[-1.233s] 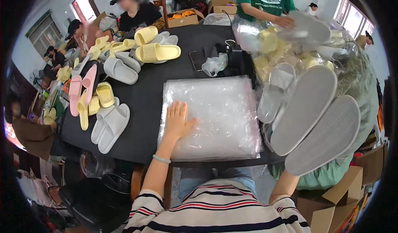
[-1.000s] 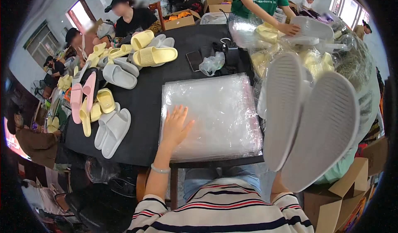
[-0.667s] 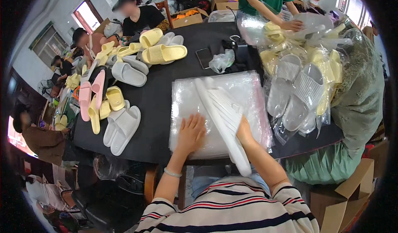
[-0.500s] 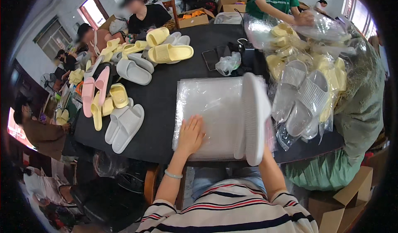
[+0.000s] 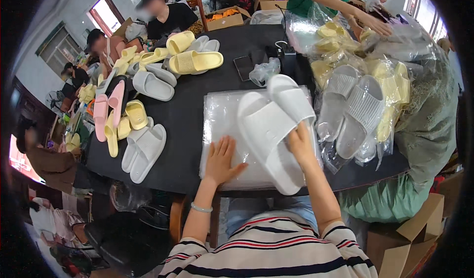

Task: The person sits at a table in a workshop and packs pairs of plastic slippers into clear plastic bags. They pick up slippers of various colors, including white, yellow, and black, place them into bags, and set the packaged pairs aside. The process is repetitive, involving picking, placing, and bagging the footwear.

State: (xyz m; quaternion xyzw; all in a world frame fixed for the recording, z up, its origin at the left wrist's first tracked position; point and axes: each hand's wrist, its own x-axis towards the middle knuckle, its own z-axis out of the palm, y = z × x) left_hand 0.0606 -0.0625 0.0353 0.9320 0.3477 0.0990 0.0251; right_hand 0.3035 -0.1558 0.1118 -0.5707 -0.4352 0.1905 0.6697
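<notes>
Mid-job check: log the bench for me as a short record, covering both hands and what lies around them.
Left hand: spread on the stack of clear bags
Right hand: holding a pair of pale grey slippers above the stack
Left of stack: loose pink, yellow and grey slippers
Right of stack: bagged grey and yellow slippers
Beyond stack: phone, crumpled clear bag

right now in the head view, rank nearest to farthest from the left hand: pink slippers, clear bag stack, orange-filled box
1. Clear bag stack, under the left hand.
2. Pink slippers, to its left.
3. Orange-filled box, beyond the table.
</notes>
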